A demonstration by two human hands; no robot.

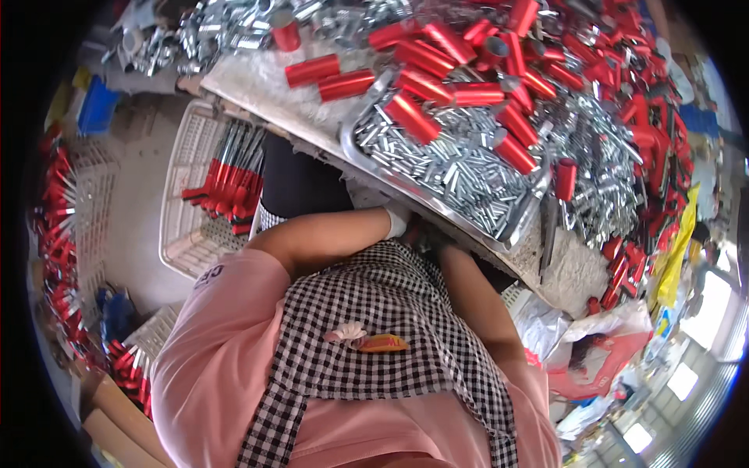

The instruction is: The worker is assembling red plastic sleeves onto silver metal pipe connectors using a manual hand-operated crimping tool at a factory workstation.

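Both of my hands are down in my lap, close together under the near edge of the workbench. A whitish glove or cuff covers my left hand, and its fingers are out of sight beneath the bench. My right hand is in dark shadow beside it, so whether it holds anything does not show. Just above them on the bench sits a metal tray full of small silver pins. Several shiny red tubes lie across the tray and behind it.
Silver metal parts are heaped at the back left; more red pieces are piled at the right. A white plastic basket with red-handled tools stands to my left. A red and white sack is at my right.
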